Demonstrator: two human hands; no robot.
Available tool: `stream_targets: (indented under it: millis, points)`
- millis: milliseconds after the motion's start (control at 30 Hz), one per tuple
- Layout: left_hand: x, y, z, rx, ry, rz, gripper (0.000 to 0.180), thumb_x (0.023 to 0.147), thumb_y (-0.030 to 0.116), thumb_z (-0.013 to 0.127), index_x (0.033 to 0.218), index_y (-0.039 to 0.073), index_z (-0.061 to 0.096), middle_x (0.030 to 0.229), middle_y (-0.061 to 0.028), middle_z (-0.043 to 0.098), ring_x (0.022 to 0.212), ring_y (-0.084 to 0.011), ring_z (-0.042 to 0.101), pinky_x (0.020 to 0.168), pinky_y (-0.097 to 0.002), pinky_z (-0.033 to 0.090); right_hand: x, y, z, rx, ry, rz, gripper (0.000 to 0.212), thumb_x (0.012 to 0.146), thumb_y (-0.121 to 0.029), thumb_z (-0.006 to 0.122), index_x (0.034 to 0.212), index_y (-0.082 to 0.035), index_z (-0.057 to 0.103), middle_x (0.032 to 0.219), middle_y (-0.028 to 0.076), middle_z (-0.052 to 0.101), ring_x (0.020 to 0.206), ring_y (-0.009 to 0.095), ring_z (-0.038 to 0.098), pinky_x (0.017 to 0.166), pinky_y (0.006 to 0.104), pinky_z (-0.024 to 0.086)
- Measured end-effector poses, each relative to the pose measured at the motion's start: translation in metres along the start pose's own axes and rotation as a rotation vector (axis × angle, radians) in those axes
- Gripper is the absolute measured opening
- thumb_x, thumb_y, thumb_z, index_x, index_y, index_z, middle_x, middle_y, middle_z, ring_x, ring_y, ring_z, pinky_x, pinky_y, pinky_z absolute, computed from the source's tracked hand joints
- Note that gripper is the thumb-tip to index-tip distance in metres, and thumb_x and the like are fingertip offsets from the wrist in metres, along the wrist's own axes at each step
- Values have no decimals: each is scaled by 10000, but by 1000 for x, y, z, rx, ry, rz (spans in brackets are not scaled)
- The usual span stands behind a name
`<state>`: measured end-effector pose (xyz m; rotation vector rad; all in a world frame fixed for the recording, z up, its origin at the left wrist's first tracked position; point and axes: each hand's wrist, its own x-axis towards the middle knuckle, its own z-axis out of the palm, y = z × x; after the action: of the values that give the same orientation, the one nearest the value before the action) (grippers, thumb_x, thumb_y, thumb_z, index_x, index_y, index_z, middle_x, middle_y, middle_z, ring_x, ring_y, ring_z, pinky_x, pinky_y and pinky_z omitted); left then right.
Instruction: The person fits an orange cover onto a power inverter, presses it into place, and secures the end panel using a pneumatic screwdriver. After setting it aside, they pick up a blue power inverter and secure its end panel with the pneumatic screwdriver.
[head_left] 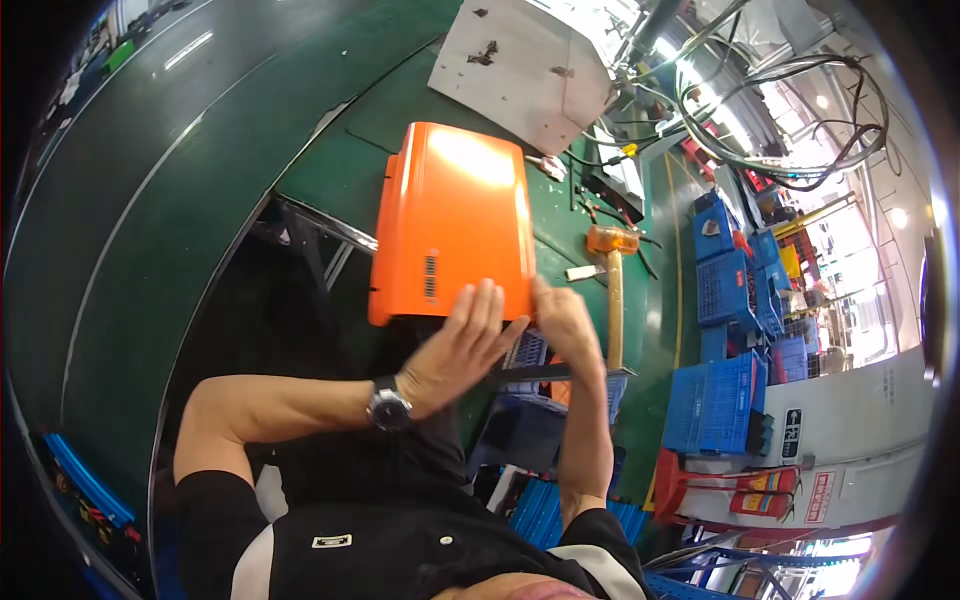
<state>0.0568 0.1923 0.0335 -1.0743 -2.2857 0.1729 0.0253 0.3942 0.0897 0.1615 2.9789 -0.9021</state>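
Note:
A glossy orange cover (465,215), box-like with rounded edges and a small row of dark slots, rests on the green bench, its near end close to me. My left hand (455,355) lies on its near right corner, fingers stretched out and pressed flat on the surface. At the right edge of that corner, my right hand (565,325) is closed with curled fingers against the cover's side; its fingertips are partly hidden. A mallet (614,300) with an amber head lies to the right of that hand, beside a small flat white-ended tool (585,272).
A pale metal plate (520,75) stands at the back of the bench. Cables (780,120) hang at upper right. Blue crates (715,400) are stacked along the right aisle near fire extinguishers (765,493). A crate (530,350) sits below the bench's near edge.

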Motion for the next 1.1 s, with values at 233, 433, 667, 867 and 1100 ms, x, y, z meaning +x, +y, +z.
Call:
stream_targets:
  millis: [233, 433, 667, 867, 1100]
  points:
    - [-13, -48, 44, 125, 323, 116, 585, 989, 209, 526, 1552, 84, 430, 1336, -205, 601, 1251, -345, 589, 1134, -474, 421, 50, -52, -50, -72, 218, -361, 305, 965, -301, 678, 940, 2, 699, 621, 151, 578, 540, 192, 488, 556, 390, 439]
    - [24, -128, -68, -43, 84, 147, 771, 873, 215, 625, 1564, -2, 361, 1273, -156, 581, 1197, -296, 550, 1050, -416, 416, 245, -140, -155, 14, 940, -594, 942, 885, -458, 755, 1519, 54, 282, 1206, 331, 632, 1171, 448, 619, 989, 492, 487]
    - [91, -185, -109, -406, 13, 238, 1117, 636, 324, 840, 1517, -134, 328, 1188, -159, 557, 1126, -311, 544, 1028, -387, 425, 322, -105, -207, 143, 1117, -305, 686, 834, -341, 754, 1383, -51, 462, 1077, 268, 719, 978, 457, 708, 883, 535, 547]
    - [150, -223, -94, -420, 27, 145, 921, 679, 558, 832, 1274, -69, 512, 1248, -224, 568, 1146, -397, 584, 1018, -450, 471, 261, -121, -199, 326, 997, -373, 539, 829, -257, 704, 1260, 12, 525, 976, 264, 703, 916, 440, 703, 825, 503, 534]
    - [178, -229, -90, -476, -21, 181, 927, 667, 505, 863, 1303, -59, 494, 1255, -238, 600, 1155, -423, 599, 1032, -480, 469, 159, -130, -224, 139, 1152, -510, 415, 824, -250, 690, 1088, 55, 589, 796, 122, 638, 698, 242, 597, 667, 408, 505]
